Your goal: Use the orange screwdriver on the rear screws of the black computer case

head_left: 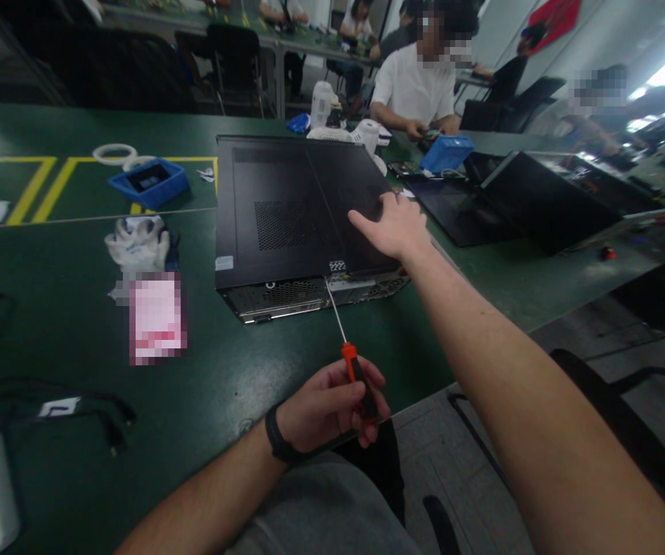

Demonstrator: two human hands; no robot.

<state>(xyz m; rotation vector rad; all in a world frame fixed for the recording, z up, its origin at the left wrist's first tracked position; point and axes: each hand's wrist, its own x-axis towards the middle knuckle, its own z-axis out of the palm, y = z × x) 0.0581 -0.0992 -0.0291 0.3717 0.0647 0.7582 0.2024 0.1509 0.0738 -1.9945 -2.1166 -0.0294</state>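
A black desktop computer case [291, 208] lies flat on the green table [205, 385], its rear panel facing me. My left hand [332, 408] is closed round the red-and-black handle of a screwdriver [347, 347]. The thin shaft points up to the case's rear top edge, and its tip touches there. My right hand [395, 225] rests on the case's top panel near its right edge, fingers spread flat. A black band sits on my left wrist.
A blue tray [148, 182] and white tape rings stand at the back left, white gloves [139, 240] and a pink packet [157, 317] left of the case. Black cables [78, 408] lie near left. Other case panels [540, 204], a second blue tray [446, 152] and seated people are to the right.
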